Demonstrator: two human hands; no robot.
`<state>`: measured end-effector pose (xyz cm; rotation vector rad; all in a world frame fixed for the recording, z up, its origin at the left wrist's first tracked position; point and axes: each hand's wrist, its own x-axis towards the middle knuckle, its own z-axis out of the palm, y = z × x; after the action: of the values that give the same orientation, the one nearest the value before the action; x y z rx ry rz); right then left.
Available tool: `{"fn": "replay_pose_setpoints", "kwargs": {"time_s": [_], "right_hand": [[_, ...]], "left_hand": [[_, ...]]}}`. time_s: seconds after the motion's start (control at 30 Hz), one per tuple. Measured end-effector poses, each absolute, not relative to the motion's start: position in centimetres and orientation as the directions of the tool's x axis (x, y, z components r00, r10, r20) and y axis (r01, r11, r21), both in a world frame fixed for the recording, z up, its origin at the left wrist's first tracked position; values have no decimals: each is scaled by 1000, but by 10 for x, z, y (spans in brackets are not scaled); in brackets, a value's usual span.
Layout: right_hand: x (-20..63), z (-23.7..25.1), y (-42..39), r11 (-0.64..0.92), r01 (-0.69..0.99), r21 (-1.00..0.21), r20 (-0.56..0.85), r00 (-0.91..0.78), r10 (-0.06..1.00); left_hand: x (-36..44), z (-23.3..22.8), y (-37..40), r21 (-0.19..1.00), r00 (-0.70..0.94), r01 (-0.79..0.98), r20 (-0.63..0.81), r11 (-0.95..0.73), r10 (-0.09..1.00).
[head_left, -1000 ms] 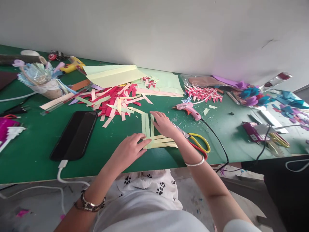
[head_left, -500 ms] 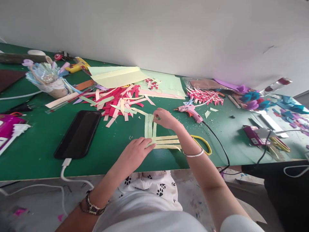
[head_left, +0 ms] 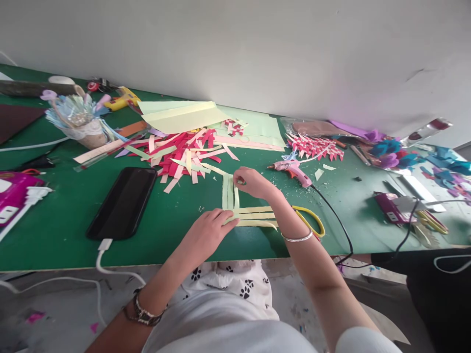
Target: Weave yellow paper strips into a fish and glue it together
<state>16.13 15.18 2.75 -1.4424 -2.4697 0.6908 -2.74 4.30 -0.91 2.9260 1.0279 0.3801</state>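
Since a second ago, lifted off the flat strips: right hand (head_left: pixel 252 182), fingers now pinched narrow on the far end of one upright pale green strip (head_left: pixel 236 193). Still pressed flat, fingers spread, on the crossing corner of the woven strips (head_left: pixel 253 215): left hand (head_left: pixel 206 233). Lying near the front edge of the green worktop (head_left: pixel 55 230), between phone (head_left: pixel 123 202) and yellow-handled scissors (head_left: pixel 311 223).
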Motion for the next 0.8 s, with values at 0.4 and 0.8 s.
{"fn": "replay_pose_setpoints", "kwargs": {"time_s": [0.4,0.8], "right_hand": [[161,28,135,407,808,-427,152,-379,913],[176,18,42,486,809,-331,57,-497,866]], "left_hand": [[-27,6,45,201,686,653,252,-730,683],[-36,8,55,330,636,691,147,-643,758]]}}
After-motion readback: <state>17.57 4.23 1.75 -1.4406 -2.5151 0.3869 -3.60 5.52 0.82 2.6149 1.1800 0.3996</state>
